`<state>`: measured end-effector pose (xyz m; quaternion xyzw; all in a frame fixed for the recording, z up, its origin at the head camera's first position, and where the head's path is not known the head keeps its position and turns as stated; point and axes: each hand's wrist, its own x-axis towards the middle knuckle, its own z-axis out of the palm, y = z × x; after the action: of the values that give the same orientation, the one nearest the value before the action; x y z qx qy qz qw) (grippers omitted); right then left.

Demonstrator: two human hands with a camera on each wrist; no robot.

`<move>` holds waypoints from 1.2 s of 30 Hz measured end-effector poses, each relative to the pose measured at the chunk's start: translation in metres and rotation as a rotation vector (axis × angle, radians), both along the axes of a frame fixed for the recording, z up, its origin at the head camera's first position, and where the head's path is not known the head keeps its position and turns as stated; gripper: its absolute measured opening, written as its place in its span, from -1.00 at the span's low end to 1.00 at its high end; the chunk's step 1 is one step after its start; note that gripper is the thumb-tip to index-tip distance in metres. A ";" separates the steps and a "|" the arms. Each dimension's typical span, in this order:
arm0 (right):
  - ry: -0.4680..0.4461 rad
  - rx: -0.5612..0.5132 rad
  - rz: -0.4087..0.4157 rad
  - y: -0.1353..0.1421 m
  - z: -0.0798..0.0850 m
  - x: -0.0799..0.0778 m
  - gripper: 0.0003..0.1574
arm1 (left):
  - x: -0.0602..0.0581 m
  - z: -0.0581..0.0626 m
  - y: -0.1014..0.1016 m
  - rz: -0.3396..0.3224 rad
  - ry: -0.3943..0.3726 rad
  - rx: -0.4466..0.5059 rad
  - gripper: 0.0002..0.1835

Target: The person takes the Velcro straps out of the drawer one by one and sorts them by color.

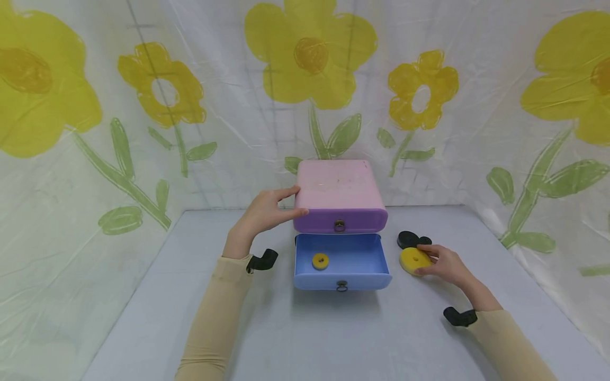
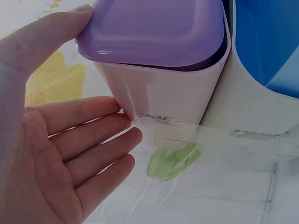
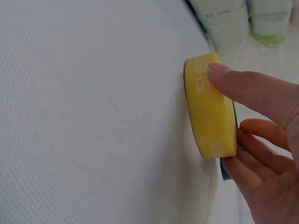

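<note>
A small two-drawer cabinet (image 1: 333, 185) has a pink top, a closed purple drawer (image 1: 314, 219) and a pulled-out blue drawer (image 1: 316, 281). My left hand (image 1: 267, 212) is at the cabinet's upper left side. In the left wrist view its thumb touches the purple drawer front (image 2: 154, 37), while the straight fingers lie by the pink casing (image 2: 163, 88). A small yellow disc (image 1: 320, 261) with holes lies inside the blue drawer. On the right, my right hand (image 1: 448, 264) pinches a larger yellow disc (image 3: 210, 112) with a centre hole and white lettering, tilted on its edge in the right wrist view.
Two black discs, a larger one (image 1: 407, 239) and a smaller one (image 1: 425, 241), lie on the table just behind the yellow disc. The pale table (image 1: 200, 296) ends at a hanging sheet (image 1: 229, 159) painted with yellow flowers.
</note>
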<state>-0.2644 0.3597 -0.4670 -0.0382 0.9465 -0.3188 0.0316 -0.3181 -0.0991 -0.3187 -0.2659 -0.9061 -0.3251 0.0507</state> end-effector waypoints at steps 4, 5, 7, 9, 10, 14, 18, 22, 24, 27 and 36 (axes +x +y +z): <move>0.042 -0.011 0.017 0.002 0.004 0.002 -0.02 | 0.000 0.000 0.000 -0.004 -0.001 0.002 -0.14; 0.053 -0.014 0.020 0.003 0.006 0.002 -0.04 | 0.000 0.000 0.000 -0.003 -0.002 0.002 -0.15; 0.067 -0.012 0.012 0.004 0.009 0.003 -0.06 | 0.000 0.000 0.000 -0.003 -0.004 0.004 -0.15; 0.071 -0.013 0.003 0.004 0.012 0.004 -0.09 | 0.000 -0.001 0.000 -0.002 -0.004 0.003 -0.15; 0.073 -0.015 0.000 0.004 0.014 0.005 -0.10 | 0.000 0.000 0.000 -0.001 -0.003 0.002 -0.15; 0.080 -0.026 -0.008 0.002 0.020 0.009 -0.12 | 0.000 0.000 0.000 0.000 -0.001 0.000 -0.16; 0.090 -0.041 -0.005 -0.001 0.025 0.013 -0.13 | 0.001 0.000 -0.001 0.005 -0.004 -0.003 -0.16; 0.106 -0.051 0.005 -0.003 0.029 0.015 -0.16 | 0.001 0.000 0.000 0.011 -0.011 -0.002 -0.16; 0.113 -0.053 0.008 -0.003 0.030 0.016 -0.18 | 0.001 0.000 0.000 0.011 -0.013 -0.001 -0.16; 0.128 -0.054 0.015 -0.006 0.034 0.017 -0.20 | 0.002 0.001 0.000 0.011 -0.011 -0.002 -0.17; 0.162 -0.088 0.031 -0.019 0.053 0.025 -0.18 | 0.002 0.001 0.000 0.009 -0.008 -0.001 -0.16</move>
<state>-0.2399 0.3404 -0.4145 -0.0800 0.9303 -0.3555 -0.0418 -0.3164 -0.0992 -0.3176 -0.2606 -0.9076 -0.3255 0.0485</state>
